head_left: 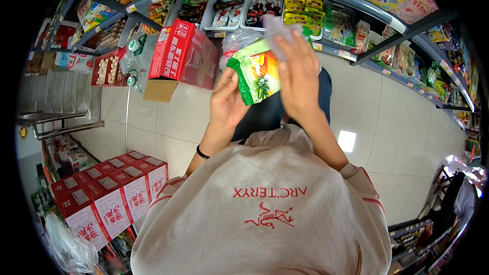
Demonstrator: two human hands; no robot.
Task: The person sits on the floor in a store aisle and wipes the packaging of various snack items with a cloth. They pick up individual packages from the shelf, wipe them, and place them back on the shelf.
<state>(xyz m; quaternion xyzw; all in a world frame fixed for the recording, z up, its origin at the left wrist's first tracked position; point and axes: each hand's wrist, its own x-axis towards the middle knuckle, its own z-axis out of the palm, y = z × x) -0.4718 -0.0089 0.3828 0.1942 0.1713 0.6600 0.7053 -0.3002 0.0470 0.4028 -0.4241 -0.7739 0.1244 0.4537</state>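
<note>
My left hand (pixel 227 99) is closed on the left edge of a green-and-white package (pixel 254 74) with a pineapple picture, held over my dark-trousered lap. My right hand (pixel 298 76) has its fingers bent over a pale lilac cloth (pixel 275 33), slightly blurred, at the package's upper right; part of the package is hidden under them. Behind the package, a clear plastic bag (pixel 237 38) with red on it lies below the shelf.
Curved shelves (pixel 331 46) of snack trays arch ahead and right. A red carton (pixel 178 56) with an open flap, large bottles (pixel 136 71) and egg crates (pixel 106 71) stand ahead left. Stacked red boxes (pixel 109 188) are lower left, metal rails (pixel 66 127) left, on a tiled floor (pixel 392 122).
</note>
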